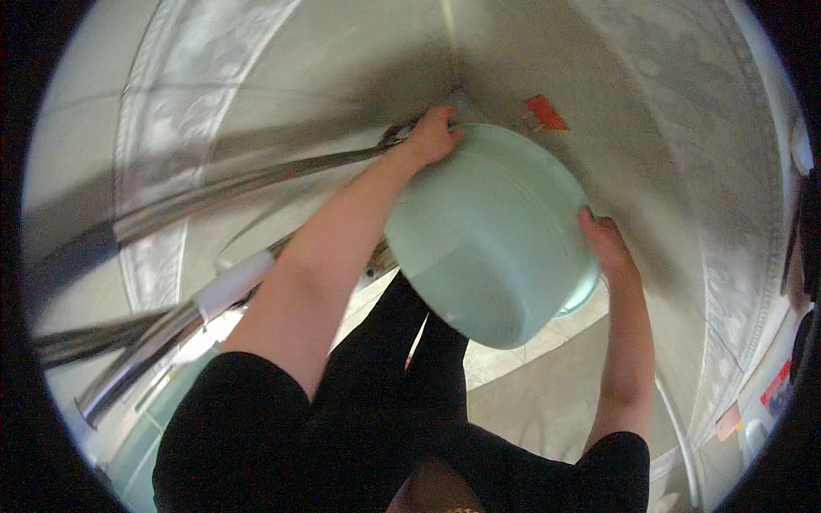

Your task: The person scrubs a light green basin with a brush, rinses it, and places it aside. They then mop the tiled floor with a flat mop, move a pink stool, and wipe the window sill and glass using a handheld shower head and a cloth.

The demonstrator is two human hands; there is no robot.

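A pale green plastic basin [487,211] hangs tilted in front of me, its smooth inside turned towards the camera. My left hand [437,136] grips the rim at the upper left. On the opposite side, my right hand [603,240] holds the basin's right edge, with the thumb on the near side and the other fingers mostly hidden behind. A lighter, brighter part of the basin's rim shows low on the right. Below the basin are my legs in black clothing [385,359] and the tiled floor [539,378].
Tiled walls [641,141] meet in a corner ahead, with a red patch [546,113] low down. A chrome tube [147,359] with a white sleeve [232,285] runs at the left, beside blurred dark bars [256,176]. A white hose or pipe [678,436] lies at the lower right.
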